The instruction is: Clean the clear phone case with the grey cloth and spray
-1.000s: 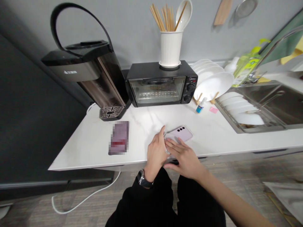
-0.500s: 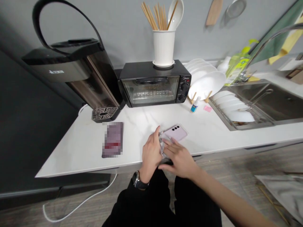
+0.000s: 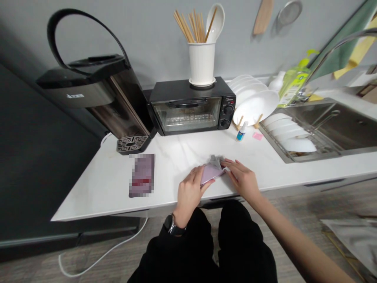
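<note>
A lilac phone point(image 3: 209, 173) lies back up on the white counter point(image 3: 106, 192), near its front edge. My left hand point(image 3: 190, 186), with a watch at the wrist, grips the phone's left end between thumb and fingers. A crumpled grey cloth or wipe point(image 3: 217, 161) covers the phone's far right end, camera lenses included. Over that end, my right hand point(image 3: 243, 179) holds the cloth with its fingers close together. The fingertips are partly hidden by the cloth.
A dark purple blurred pouch or packet point(image 3: 143, 173) lies to the left. Behind stand a water dispenser point(image 3: 118, 102) and a toaster oven point(image 3: 188, 114). A small spray bottle point(image 3: 240, 131) and pink scrap point(image 3: 257, 136) sit near the plates point(image 3: 256, 106). The sink point(image 3: 350, 122) is right.
My left hand has shifted onto the phone's left end. My right hand and the grey cloth have moved from its left end to the far right, over the lenses.
</note>
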Available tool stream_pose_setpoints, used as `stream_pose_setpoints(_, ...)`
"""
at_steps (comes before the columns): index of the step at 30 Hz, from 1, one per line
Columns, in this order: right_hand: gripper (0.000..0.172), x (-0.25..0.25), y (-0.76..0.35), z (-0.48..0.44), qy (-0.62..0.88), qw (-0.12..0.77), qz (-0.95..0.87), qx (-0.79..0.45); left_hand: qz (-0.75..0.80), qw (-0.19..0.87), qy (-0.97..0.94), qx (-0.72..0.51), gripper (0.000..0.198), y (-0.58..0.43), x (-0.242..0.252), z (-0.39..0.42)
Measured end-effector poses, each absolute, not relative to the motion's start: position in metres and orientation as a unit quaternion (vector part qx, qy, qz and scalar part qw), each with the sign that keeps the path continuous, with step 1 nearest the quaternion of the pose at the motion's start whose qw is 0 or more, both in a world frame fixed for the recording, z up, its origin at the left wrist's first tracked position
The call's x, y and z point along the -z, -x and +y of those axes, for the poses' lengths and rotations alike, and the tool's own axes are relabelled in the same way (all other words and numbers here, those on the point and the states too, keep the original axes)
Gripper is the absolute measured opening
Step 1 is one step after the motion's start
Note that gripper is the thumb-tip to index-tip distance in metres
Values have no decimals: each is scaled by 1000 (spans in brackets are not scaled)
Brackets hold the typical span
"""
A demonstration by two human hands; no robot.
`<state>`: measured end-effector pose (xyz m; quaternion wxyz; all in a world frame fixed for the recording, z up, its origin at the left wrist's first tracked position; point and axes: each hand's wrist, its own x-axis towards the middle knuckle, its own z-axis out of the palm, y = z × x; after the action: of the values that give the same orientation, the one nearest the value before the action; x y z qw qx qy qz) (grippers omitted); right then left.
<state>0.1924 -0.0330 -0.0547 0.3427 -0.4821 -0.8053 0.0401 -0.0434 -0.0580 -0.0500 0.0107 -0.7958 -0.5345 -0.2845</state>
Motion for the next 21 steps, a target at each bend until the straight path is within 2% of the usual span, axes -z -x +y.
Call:
stream_pose_setpoints(3, 43, 55, -179, -43, 492, 411, -767, -18, -548, 6, 792, 268, 23, 46, 47, -57)
stream_pose_setpoints(5, 52, 52, -164, -52, 416, 386, -823, -15, -559, 2, 792, 246, 14, 48, 45, -55)
stream_pose_setpoints(7, 61, 48, -152, -57, 348, 340, -874, -15, -559, 3, 796, 233, 16, 48, 43, -52)
stream_pose_setpoints(11, 69, 44, -144, -61, 417, 326, -848, -13, -533, 12, 813, 234, 35, 46, 43, -49)
stream_pose_setpoints(15, 83, 46, -141, -66, 373, 277, -884, -45, -537, 22, 815, 218, 22, 44, 46, -48)
stream_pose_setpoints(21, 97, 40, -142, -64, 359, 257, -896, -51, -543, 17, 801, 253, 19, 47, 49, -48)
